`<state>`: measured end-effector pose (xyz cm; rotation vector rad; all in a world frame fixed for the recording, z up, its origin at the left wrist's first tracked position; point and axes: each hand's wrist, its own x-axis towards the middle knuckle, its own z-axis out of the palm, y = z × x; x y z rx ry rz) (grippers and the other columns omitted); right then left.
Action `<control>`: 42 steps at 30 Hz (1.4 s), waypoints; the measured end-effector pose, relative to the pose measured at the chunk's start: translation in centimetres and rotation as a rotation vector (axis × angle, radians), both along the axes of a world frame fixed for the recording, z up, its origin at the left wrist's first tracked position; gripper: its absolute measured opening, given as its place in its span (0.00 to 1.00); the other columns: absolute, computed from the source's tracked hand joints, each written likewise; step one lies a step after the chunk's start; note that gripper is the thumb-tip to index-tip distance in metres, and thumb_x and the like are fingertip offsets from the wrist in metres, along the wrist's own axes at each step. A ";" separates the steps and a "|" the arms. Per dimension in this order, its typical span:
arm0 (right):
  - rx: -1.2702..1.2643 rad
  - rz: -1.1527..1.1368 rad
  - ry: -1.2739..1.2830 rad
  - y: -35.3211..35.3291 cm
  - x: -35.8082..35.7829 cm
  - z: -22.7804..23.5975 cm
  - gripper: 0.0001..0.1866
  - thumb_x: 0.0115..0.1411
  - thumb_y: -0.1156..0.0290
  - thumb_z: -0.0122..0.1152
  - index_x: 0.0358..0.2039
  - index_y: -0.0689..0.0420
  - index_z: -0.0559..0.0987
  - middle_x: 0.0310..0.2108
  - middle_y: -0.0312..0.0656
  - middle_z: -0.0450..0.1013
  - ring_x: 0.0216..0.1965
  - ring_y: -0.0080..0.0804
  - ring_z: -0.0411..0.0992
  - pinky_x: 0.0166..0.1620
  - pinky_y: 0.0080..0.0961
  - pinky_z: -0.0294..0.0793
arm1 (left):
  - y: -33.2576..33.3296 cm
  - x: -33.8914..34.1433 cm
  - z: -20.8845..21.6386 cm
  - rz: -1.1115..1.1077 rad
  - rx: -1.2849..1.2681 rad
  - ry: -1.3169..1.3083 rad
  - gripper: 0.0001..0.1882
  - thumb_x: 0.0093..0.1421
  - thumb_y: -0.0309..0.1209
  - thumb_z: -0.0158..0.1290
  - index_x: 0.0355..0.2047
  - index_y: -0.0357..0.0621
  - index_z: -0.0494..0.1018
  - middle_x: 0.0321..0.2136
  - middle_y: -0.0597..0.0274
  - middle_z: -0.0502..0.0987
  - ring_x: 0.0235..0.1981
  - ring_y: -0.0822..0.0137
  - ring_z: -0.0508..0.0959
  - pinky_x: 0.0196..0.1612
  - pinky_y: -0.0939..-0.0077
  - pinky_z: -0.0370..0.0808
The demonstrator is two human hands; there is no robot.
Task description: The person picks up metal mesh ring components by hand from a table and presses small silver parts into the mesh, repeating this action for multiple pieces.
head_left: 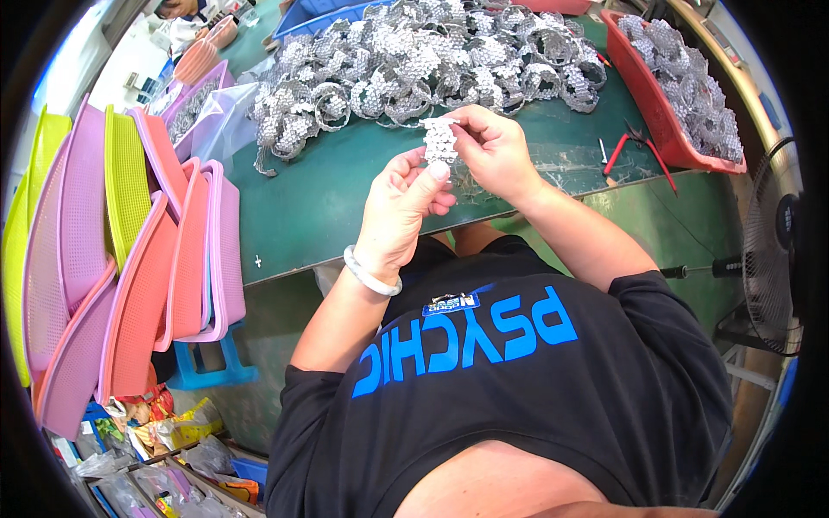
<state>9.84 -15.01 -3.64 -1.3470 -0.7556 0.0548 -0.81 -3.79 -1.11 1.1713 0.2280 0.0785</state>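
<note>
Above the table's near part, a short silver band with a scale-like pattern [439, 145] hangs between my two hands. My left hand [393, 207] is closed on its lower end, thumb at the front and the other fingers curled behind. At the upper end, my right hand [501, 160] pinches the band's edge; its fingertips are partly hidden. Just beyond my hands lies a large heap of similar silver bands [389, 65], many curled into rings. To the right of my right hand rest red-handled pliers [617, 155], with a small pale rod [603, 151] beside them.
A red basket [646, 116] of silver bands stands at the right, near a black fan [768, 233]. Nested purple, green and coral baskets [138, 250] rise at the left, above a blue stool [216, 363]. A small metal cross [258, 261] lies by the green table's [328, 216] edge.
</note>
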 end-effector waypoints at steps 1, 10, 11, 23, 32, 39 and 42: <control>-0.002 -0.011 -0.010 0.0 0.0 0.0 0.05 0.55 0.76 0.54 0.31 0.64 0.75 0.23 0.34 0.71 0.25 0.14 0.66 0.28 0.14 0.66 | 0.0 0.0 0.0 0.008 0.037 -0.011 0.22 0.55 0.35 0.54 0.45 0.35 0.63 0.28 0.60 0.73 0.24 0.73 0.74 0.29 0.82 0.70; 0.095 -0.116 -0.161 0.0 -0.1 -0.4 0.06 0.53 0.80 0.55 0.33 0.64 0.75 0.26 0.40 0.73 0.29 0.20 0.70 0.32 0.17 0.69 | -0.1 0.3 -0.1 0.110 0.013 -0.030 0.25 0.53 0.30 0.56 0.46 0.32 0.60 0.29 0.60 0.72 0.26 0.72 0.74 0.28 0.83 0.71; 0.103 -0.142 -0.196 0.0 0.0 -0.5 0.06 0.52 0.81 0.55 0.33 0.64 0.75 0.27 0.40 0.73 0.29 0.21 0.71 0.33 0.17 0.70 | -0.2 0.2 0.0 0.136 0.002 -0.033 0.23 0.53 0.30 0.56 0.45 0.32 0.61 0.29 0.60 0.72 0.27 0.71 0.75 0.28 0.82 0.71; 0.049 -0.399 -0.759 -0.6 0.5 1.1 0.11 0.43 0.82 0.61 0.31 0.62 0.75 0.31 0.45 0.72 0.30 0.39 0.71 0.33 0.26 0.71 | 0.1 0.2 -0.5 0.251 0.024 -0.144 0.06 0.56 0.25 0.50 0.32 0.36 0.67 0.26 0.57 0.75 0.24 0.70 0.76 0.27 0.80 0.73; 0.001 -0.407 -0.920 -0.6 -0.2 1.6 0.14 0.41 0.82 0.61 0.32 0.60 0.75 0.35 0.44 0.70 0.34 0.40 0.69 0.36 0.29 0.70 | 0.3 0.2 -0.6 0.279 -0.084 -0.167 0.10 0.56 0.24 0.49 0.37 0.32 0.64 0.30 0.54 0.73 0.29 0.66 0.77 0.33 0.77 0.74; -0.023 -0.390 -0.983 -0.7 -0.8 1.9 0.15 0.39 0.83 0.60 0.32 0.61 0.75 0.36 0.45 0.69 0.35 0.43 0.69 0.38 0.32 0.70 | 0.2 0.3 -0.5 0.266 -0.088 -0.185 0.13 0.55 0.24 0.51 0.39 0.31 0.64 0.32 0.56 0.72 0.33 0.66 0.76 0.37 0.76 0.73; -0.043 -0.402 -0.991 -0.7 -0.9 1.5 0.16 0.39 0.83 0.60 0.33 0.62 0.75 0.37 0.46 0.69 0.36 0.44 0.68 0.39 0.32 0.70 | 0.3 0.4 -0.6 0.253 -0.092 -0.199 0.15 0.54 0.24 0.52 0.40 0.31 0.64 0.33 0.56 0.72 0.33 0.68 0.75 0.38 0.77 0.73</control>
